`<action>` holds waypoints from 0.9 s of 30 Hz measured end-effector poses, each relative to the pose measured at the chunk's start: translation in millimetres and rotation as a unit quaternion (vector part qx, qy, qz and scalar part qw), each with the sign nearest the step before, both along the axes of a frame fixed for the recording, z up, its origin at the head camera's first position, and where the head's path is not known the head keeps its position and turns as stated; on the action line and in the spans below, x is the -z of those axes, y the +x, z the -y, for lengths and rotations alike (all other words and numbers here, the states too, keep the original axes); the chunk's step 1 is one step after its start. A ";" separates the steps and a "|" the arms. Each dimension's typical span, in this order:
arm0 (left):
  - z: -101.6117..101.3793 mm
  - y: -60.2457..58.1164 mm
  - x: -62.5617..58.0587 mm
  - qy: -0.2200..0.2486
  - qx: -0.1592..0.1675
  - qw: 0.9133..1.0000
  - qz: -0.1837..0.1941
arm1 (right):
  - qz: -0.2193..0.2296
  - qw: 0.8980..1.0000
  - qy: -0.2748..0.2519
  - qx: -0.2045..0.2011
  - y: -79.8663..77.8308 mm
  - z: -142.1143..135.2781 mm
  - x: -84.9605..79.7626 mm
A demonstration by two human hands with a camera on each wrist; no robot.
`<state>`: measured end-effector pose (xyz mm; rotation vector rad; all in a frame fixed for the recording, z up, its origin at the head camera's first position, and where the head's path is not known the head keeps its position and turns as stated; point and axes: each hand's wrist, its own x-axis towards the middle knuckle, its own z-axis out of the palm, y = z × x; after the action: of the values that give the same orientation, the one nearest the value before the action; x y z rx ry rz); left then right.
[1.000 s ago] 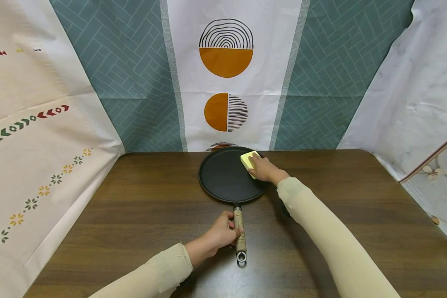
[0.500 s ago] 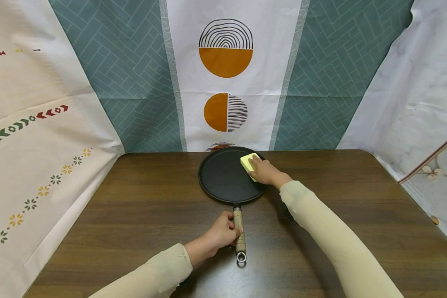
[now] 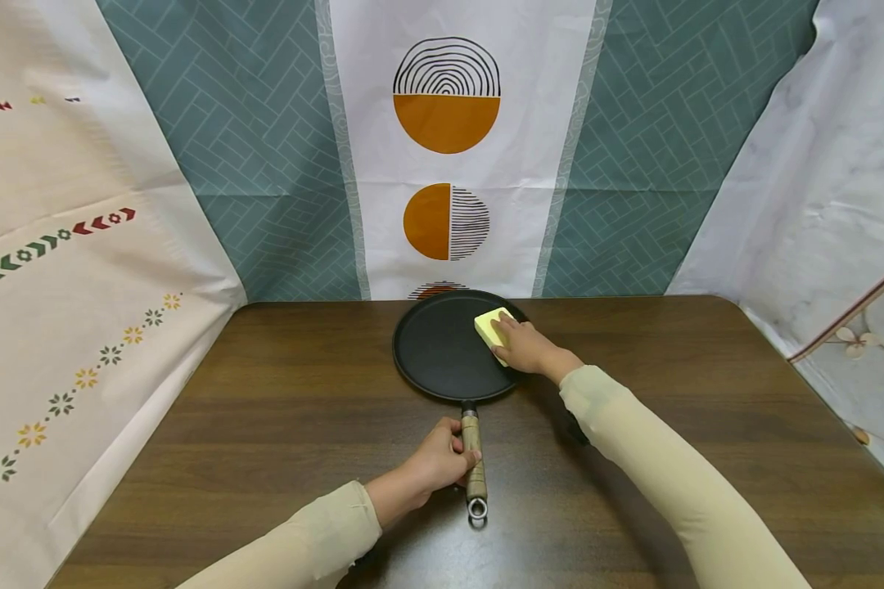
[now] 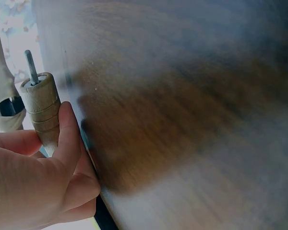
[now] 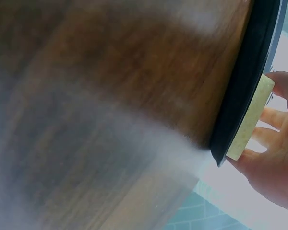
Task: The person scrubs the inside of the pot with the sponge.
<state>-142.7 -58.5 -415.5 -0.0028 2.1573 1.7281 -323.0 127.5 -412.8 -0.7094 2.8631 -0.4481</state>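
A round, flat black pan (image 3: 442,348) lies toward the far side of the table, its handle (image 3: 475,484) pointing back at me. My left hand (image 3: 436,458) grips that handle from the left; the left wrist view shows thumb and fingers around the wooden grip (image 4: 42,108), with a metal stem at its end. A pale yellow sponge (image 3: 489,327) sits on the right part of the pan's surface. My right hand (image 3: 526,345) holds it by its edges, and in the right wrist view the sponge (image 5: 252,120) is flat against the pan (image 5: 241,81).
The brown wooden table (image 3: 302,393) extends to both sides of the pan. Behind its far edge hangs a teal and white patterned cloth (image 3: 280,164). Light printed cloths hang at the left (image 3: 81,286) and right.
My right hand has slid the sponge a short way toward me across the pan. The left hand and the pan stay in place.
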 end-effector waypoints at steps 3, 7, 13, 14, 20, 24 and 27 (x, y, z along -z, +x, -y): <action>-0.3 0.0 0.2 0.000 -0.001 1.000 -0.003 | -0.005 1.000 -0.005 -0.005 3.5 -0.1 0.7; -0.8 0.3 0.5 0.001 -0.003 1.000 -0.004 | -0.007 1.000 -0.008 -0.002 8.2 0.7 1.6; -1.2 0.3 0.3 0.004 -0.004 1.000 -0.001 | -0.018 1.000 -0.010 -0.003 16.1 2.5 1.9; -1.2 0.3 0.4 0.004 -0.004 1.000 -0.001 | -0.021 1.000 -0.009 -0.002 17.3 3.0 2.0; -1.0 0.1 0.4 0.001 -0.003 1.000 0.001 | -0.027 0.999 -0.018 0.013 23.0 7.0 2.3; -0.7 0.0 -0.1 0.000 -0.002 1.000 0.002 | -0.031 0.999 -0.014 0.020 25.3 9.7 3.8; -0.3 -0.1 -0.8 -0.002 -0.001 1.000 0.004 | -0.032 0.999 -0.010 0.024 27.0 11.4 4.4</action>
<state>-142.8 -58.2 -414.7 -0.0125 2.1559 1.7217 -296.0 116.1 -417.1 -0.6700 2.9448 -0.4696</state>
